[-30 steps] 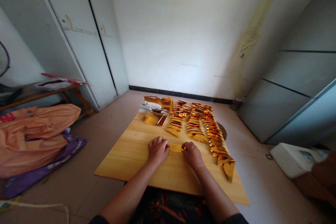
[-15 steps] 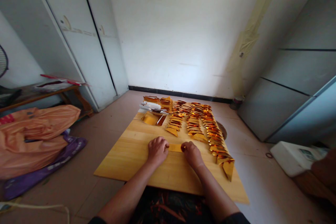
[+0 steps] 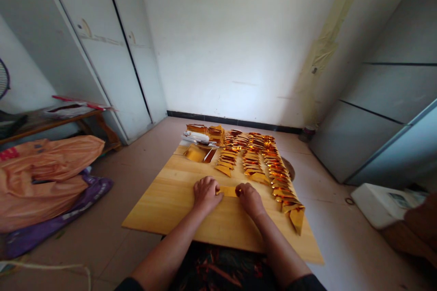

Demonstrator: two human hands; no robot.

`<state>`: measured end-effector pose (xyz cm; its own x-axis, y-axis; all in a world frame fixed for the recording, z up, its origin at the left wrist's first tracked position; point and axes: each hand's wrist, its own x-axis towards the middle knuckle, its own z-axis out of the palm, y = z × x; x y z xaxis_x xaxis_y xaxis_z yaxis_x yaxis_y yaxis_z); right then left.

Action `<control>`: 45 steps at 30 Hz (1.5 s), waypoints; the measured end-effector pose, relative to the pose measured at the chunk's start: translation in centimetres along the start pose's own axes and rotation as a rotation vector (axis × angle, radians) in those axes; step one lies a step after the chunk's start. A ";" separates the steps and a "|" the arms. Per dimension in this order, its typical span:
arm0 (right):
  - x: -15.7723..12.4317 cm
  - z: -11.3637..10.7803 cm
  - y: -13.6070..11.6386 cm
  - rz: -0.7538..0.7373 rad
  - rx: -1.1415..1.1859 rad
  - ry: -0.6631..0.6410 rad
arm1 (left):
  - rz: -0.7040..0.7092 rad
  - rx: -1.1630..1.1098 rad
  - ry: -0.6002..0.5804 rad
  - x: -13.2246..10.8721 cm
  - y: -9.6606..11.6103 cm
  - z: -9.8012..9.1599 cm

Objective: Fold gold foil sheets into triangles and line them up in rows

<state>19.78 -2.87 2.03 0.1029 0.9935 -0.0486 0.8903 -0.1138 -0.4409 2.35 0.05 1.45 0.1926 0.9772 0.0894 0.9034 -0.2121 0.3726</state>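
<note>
A narrow strip of folded gold foil paper (image 3: 228,191) lies flat on the wooden board (image 3: 160,204), stretched between my two hands. My left hand (image 3: 205,192) pinches its left end, with the thumb along the near edge. At the right end, my right hand (image 3: 250,198) has its fingers curled onto the paper. Beyond them, folded gold paper pieces (image 3: 252,163) stand in overlapping rows, running down the board's right side. A small stack of flat gold foil sheets (image 3: 195,153) rests at the far left of the board.
Behind the sheets sit a white roll-like packet (image 3: 195,136) and bundled gold paper (image 3: 215,135). An orange bag (image 3: 51,177) and a purple bag (image 3: 64,218) lie on the floor at left. A white box (image 3: 380,204) is at right, near the grey refrigerator (image 3: 375,113).
My left thumb has extended to the right along the paper's near edge, and the left hand has shifted very slightly. My right hand stays in place.
</note>
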 end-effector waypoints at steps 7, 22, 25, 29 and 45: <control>0.1 0.2 -0.1 0.016 -0.034 0.047 | 0.084 -0.056 -0.023 -0.2 -1.3 -0.1; -0.7 0.1 0.1 -0.047 0.040 0.149 | 0.126 -0.112 0.089 -0.6 -1.3 0.4; -1.0 -0.1 -0.1 -0.064 0.053 0.158 | 0.133 -0.124 0.100 -0.6 -1.5 0.7; -1.1 0.0 0.0 -0.073 0.075 0.177 | 0.185 -0.144 0.135 -0.6 -1.8 0.9; -1.7 0.2 0.1 -0.145 0.130 0.248 | 0.247 -0.161 0.173 -0.6 -2.0 1.1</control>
<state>19.58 -4.59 1.87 0.0984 0.9666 0.2366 0.8409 0.0463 -0.5391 0.83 -0.11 -0.34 0.3177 0.8829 0.3459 0.7626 -0.4546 0.4601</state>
